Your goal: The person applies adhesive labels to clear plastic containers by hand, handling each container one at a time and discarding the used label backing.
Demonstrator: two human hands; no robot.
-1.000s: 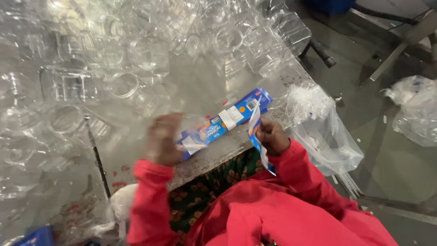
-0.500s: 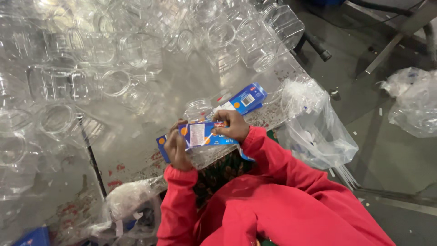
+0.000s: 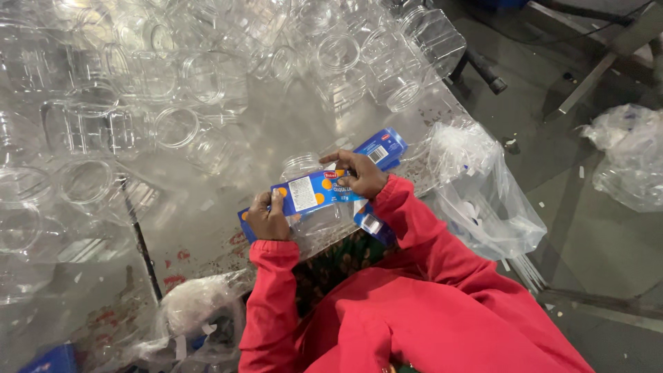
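Note:
A clear plastic jar [image 3: 312,207] lies on its side on the table in front of me. Across it runs a long blue label [image 3: 314,193] with orange spots and a white panel. My left hand [image 3: 268,217] presses the label's left end against the jar. My right hand [image 3: 360,173] holds the label's right part down on the jar. More blue labels [image 3: 382,146] lie just beyond my right hand, and another blue strip [image 3: 373,226] hangs under my right wrist. Both sleeves are red.
Several empty clear jars [image 3: 207,76] lie heaped over the far half of the table. A clear plastic bag [image 3: 483,200] hangs at the table's right edge, another bag [image 3: 632,155] lies on the floor at right, and a crumpled bag [image 3: 197,304] sits near my left elbow.
My hands have come together over a jar that now lies in front of me, and the label is spread across it. My right hand has slid to the right along the label.

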